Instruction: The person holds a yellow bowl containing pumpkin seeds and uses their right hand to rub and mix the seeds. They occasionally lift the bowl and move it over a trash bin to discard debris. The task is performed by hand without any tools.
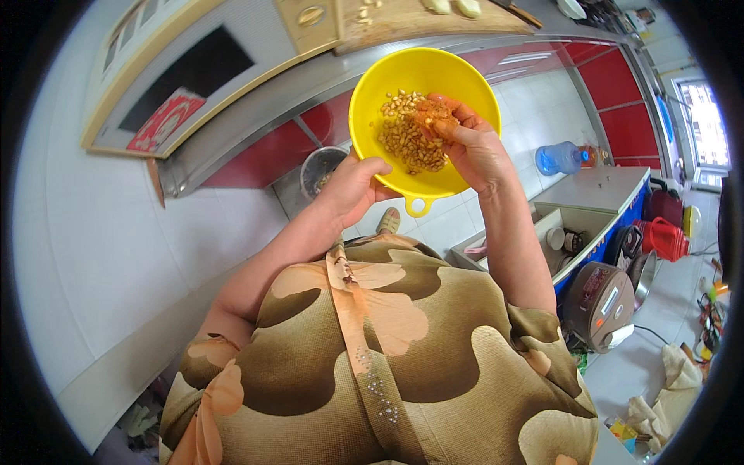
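Observation:
A yellow plastic bowl (372,75) with a small loop tab is tilted up in front of me. My left hand (354,189) grips its near left rim, thumb over the edge. Many pale pumpkin-like seeds (412,142) lie in a heap on the bowl's bottom. Inside the bowl, my right hand (474,145) pinches a clump of stringy orange pulp (431,116) with a few seeds stuck in it. The curled fingers hide part of the clump, and my right wrist crosses the bowl's right rim.
A wooden cutting board (407,20) and a knife (517,11) lie on the counter ahead. Below, a waste bin (319,171) stands on the floor. At right are a blue water jug (559,159), a cabinet with an open drawer (543,224) and a rice cooker (601,305).

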Action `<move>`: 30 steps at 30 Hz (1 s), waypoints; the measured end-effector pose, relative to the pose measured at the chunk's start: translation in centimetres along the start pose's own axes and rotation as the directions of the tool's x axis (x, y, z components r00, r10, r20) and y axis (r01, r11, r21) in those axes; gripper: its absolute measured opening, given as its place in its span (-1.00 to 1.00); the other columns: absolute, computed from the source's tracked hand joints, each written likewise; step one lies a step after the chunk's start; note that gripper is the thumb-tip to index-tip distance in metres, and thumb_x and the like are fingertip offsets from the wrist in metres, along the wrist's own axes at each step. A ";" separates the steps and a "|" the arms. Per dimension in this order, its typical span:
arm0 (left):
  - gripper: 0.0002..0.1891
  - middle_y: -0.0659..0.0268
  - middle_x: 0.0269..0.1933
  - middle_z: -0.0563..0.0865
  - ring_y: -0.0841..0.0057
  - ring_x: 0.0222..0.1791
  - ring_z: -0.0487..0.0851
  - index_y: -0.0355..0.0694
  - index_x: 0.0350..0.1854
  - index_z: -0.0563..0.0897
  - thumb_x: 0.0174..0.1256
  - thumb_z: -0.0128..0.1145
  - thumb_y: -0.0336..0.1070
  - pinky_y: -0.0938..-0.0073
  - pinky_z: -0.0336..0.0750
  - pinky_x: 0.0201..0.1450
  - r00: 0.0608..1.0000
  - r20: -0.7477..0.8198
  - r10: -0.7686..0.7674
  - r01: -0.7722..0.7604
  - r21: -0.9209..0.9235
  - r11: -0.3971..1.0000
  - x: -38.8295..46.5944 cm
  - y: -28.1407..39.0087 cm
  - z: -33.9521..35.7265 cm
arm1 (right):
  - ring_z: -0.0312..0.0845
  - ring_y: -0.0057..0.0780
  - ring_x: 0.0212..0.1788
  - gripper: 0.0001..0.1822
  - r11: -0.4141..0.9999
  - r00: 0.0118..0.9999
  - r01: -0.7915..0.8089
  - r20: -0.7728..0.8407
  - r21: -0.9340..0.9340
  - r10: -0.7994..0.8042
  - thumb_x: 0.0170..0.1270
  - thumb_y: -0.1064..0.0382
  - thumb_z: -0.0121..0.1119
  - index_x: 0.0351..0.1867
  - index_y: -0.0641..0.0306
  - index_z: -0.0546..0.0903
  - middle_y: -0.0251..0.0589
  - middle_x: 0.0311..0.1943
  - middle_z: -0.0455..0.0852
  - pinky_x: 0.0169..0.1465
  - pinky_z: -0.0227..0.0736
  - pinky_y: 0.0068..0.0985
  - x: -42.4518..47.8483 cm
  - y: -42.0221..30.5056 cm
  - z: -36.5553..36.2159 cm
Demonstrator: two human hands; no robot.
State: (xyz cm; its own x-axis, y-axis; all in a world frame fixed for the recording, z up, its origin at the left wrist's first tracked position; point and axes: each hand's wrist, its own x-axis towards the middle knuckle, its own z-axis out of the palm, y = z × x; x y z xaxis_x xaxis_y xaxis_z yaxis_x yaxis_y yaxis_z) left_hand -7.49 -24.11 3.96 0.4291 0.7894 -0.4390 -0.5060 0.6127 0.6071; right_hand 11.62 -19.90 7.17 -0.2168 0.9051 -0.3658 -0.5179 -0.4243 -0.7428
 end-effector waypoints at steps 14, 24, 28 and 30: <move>-0.50 0.13 0.12 0.53 0.23 0.07 0.58 -0.29 0.23 0.30 0.16 -0.07 -0.51 0.14 0.53 0.10 0.986 0.106 -0.126 0.115 0.105 0.988 10.6 -1.7 10.3 | 0.56 -0.36 0.01 -0.61 0.976 0.976 0.209 -0.082 0.062 -0.204 0.14 0.59 0.10 0.05 0.40 0.46 -0.13 -0.03 0.58 0.17 0.42 -0.49 -0.4 -10.3 -9.5; -0.57 0.12 0.04 0.59 0.22 -0.01 0.57 -0.40 0.13 0.43 0.17 -0.03 -0.40 0.08 0.47 0.04 0.976 0.157 -0.153 0.132 0.136 0.982 22.4 2.0 15.4 | 0.44 -0.28 0.20 -0.45 0.966 0.947 0.238 -0.198 -0.098 -0.254 0.03 0.65 -0.09 0.16 0.46 0.42 -0.05 0.11 0.51 0.32 0.26 -0.41 6.7 -18.0 -15.2; -0.56 0.10 0.10 0.56 0.22 0.10 0.54 -0.42 0.15 0.42 0.18 -0.05 -0.43 0.08 0.45 0.14 0.958 0.199 -0.206 0.176 0.159 0.972 28.0 3.4 16.8 | 0.39 -0.28 0.24 -0.39 0.946 0.927 0.325 -0.190 -0.021 -0.323 -0.03 0.69 -0.18 0.18 0.45 0.40 -0.03 0.13 0.50 0.35 0.21 -0.41 9.3 -21.2 -17.9; -0.54 0.08 0.18 0.50 0.20 0.14 0.53 -0.41 0.19 0.38 0.19 -0.08 -0.45 0.09 0.44 0.19 0.961 0.224 -0.163 0.130 0.154 0.979 30.8 4.4 17.6 | 0.41 -0.30 0.24 -0.40 0.932 0.911 0.362 -0.213 -0.002 -0.354 0.00 0.71 -0.19 0.17 0.43 0.42 -0.04 0.14 0.50 0.35 0.22 -0.42 11.4 -22.7 -18.6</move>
State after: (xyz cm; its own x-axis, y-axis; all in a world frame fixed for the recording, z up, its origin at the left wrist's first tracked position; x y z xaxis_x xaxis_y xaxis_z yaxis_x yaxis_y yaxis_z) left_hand 16.61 2.21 4.76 0.6623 0.6501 -0.3725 -0.3245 0.6970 0.6395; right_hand 36.34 -0.45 9.43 0.1624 0.9683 -0.1898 -0.5596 -0.0681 -0.8260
